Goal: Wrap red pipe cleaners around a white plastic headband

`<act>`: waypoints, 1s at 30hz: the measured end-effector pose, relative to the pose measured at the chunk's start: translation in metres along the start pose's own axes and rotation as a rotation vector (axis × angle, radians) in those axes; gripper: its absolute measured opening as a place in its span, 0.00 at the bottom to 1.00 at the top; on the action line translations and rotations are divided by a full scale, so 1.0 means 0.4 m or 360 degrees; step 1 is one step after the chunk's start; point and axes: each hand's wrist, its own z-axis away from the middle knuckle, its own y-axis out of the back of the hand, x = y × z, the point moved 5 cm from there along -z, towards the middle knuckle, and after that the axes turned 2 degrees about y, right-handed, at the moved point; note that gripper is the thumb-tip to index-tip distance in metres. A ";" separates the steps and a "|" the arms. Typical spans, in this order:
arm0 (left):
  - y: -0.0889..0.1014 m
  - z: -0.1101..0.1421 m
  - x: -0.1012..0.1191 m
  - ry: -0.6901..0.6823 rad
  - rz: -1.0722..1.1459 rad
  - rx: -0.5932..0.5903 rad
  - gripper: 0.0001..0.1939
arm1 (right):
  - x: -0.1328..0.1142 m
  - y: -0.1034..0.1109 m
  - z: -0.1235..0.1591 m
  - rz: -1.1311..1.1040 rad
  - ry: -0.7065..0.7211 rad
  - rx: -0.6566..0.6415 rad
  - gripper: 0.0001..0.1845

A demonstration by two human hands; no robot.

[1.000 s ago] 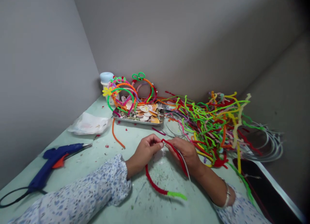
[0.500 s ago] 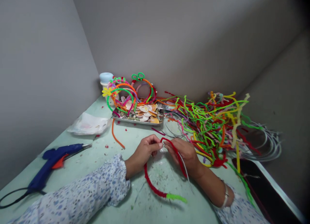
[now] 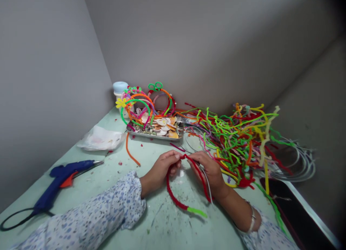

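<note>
Between my two hands is a red pipe cleaner, bent at its top near my fingertips. Its lower left end hangs in a curve toward the table and finishes in a bright green piece. My left hand pinches the red strand between thumb and forefinger. My right hand is closed on the other side of the bend, where a red length runs down along the palm. Beside that length a thin pale wire also passes through my right hand. The fingers partly hide where wire and pipe cleaner meet.
Behind my hands, a metal tray holds shells, with pipe-cleaner headbands on it. A tangled pile of pipe cleaners lies right, beside coiled wire and a dark phone-like slab. Left are a blue glue gun and plastic bag.
The bend of the red pipe cleaner now shows as a small twist between my fingertips. The green-tipped tail has swung slightly upward, and my right fingers have shifted a little.
</note>
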 end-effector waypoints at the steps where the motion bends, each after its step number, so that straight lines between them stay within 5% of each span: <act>1: 0.000 -0.002 -0.002 0.0026 0.0011 0.0001 0.11 | 0.002 -0.001 0.001 -0.0007 0.0003 -0.0001 0.12; 30: 0.002 -0.004 -0.004 0.0102 -0.0084 0.0054 0.11 | -0.006 -0.012 0.005 0.0145 0.0120 -0.0056 0.12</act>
